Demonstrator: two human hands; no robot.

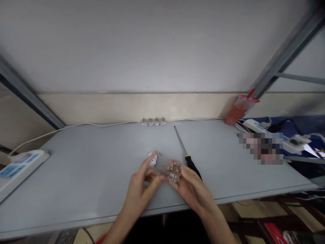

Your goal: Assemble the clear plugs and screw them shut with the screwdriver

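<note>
My right hand (194, 191) grips a clear plastic plug body (174, 172) with brass terminals inside, its fingers hidden partly behind the piece. My left hand (139, 193) is curled just left of it, fingertips close together. A white plug part (152, 160) sits right at my left thumb tip, and I cannot tell whether they touch. A tiny dark screw (160, 154) lies on the table beyond it. A screwdriver (187, 157) with a black and yellow handle lies on the table behind my right hand, its steel shaft pointing away from me.
Several plugs (153, 122) stand in a row against the wall on the grey table (76, 176). A white power strip (19, 173) lies at the left, another (264, 130) at the right, beside a plastic cup of red drink (238, 110). A pixelated patch (261, 148) covers the right end.
</note>
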